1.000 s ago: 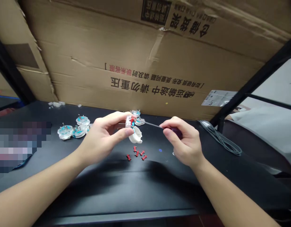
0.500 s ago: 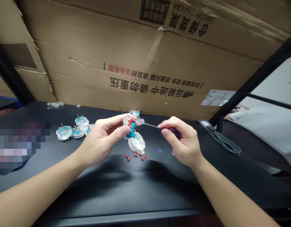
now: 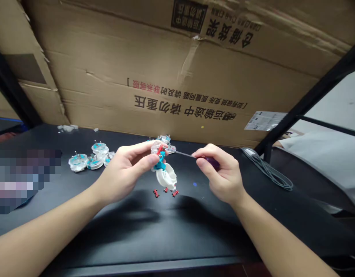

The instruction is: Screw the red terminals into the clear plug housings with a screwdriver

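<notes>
Between the thumb and fingers of my left hand (image 3: 134,163) is a plug assembly (image 3: 160,163) of clear plastic with teal and red parts. A white round cover (image 3: 166,177) hangs at its lower end; how the two are joined I cannot make out. My right hand (image 3: 220,169) is closed round the dark purple handle of a screwdriver (image 3: 181,153). Its thin metal shaft points left, and the tip meets the assembly near the red part. Several small red pieces (image 3: 156,193) lie on the black table below the cover.
Several clear-and-teal plug pieces (image 3: 78,162) with metal pins sit on the table (image 3: 171,238) at left, and more stand behind my left hand. A coiled grey cable (image 3: 266,169) lies at right. Small clear bits (image 3: 68,127) are at the back left, before a cardboard sheet (image 3: 108,57).
Almost nothing differs. The right hand and screwdriver have shifted very slightly, and the tip stays at the plug assembly held in my left hand.
</notes>
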Demonstrator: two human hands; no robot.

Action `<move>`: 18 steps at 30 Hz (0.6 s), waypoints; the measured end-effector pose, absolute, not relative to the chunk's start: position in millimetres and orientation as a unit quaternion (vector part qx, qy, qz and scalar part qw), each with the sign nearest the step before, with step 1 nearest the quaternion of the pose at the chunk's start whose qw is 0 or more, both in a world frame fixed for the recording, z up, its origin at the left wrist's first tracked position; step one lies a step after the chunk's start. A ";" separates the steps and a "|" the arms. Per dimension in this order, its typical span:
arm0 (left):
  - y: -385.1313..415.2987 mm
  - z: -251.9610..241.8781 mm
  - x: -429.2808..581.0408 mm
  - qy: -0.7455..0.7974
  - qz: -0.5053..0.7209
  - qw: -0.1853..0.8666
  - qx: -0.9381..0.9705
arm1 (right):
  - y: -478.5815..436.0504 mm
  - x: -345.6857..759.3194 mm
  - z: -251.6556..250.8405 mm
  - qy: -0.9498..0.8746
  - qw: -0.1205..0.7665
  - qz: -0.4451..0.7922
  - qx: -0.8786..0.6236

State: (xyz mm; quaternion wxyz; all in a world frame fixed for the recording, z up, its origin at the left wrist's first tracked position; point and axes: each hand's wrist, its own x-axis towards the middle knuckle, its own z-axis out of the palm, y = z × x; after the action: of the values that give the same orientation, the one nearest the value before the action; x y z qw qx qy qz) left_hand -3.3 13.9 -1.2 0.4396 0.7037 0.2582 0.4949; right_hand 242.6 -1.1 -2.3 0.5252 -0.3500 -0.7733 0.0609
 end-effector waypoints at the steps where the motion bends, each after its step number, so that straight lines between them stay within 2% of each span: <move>1: 14.0 0.1 -4.1 0.267 0.492 0.421 0.713 | -0.8 243.0 -1.9 -0.772 0.526 0.059 -0.352; 4: 15.7 4.3 -8.8 0.282 0.475 0.307 0.775 | 0.3 244.6 0.3 -0.771 0.510 0.080 -0.374; 7: 17.4 8.3 -13.8 0.258 0.444 0.173 0.840 | 1.2 244.6 2.3 -0.769 0.437 0.206 -0.419; 9: 16.6 10.6 -14.4 0.249 0.426 0.149 0.857 | 1.2 243.2 2.1 -0.759 0.409 0.264 -0.432; 11: 14.2 11.7 -11.8 0.264 0.425 0.182 0.847 | 0.6 242.1 0.9 -0.758 0.446 0.215 -0.426; 14: 12.0 8.3 -4.6 0.304 0.415 0.313 0.798 | 0.1 244.3 -0.6 -0.781 0.502 -0.009 -0.371; 16: 13.5 2.6 -0.7 0.324 0.402 0.420 0.747 | 1.2 248.3 -0.5 -0.801 0.486 -0.144 -0.319; 18: 16.4 -2.4 0.5 0.331 0.411 0.480 0.701 | 3.4 252.0 -0.3 -0.810 0.471 -0.176 -0.301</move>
State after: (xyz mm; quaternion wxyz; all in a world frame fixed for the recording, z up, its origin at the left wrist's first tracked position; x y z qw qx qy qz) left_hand 0.5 16.4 -2.4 0.4803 0.7009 0.3305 0.4108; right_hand 252.0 3.4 -0.3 0.4711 -0.3006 -0.8103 -0.1763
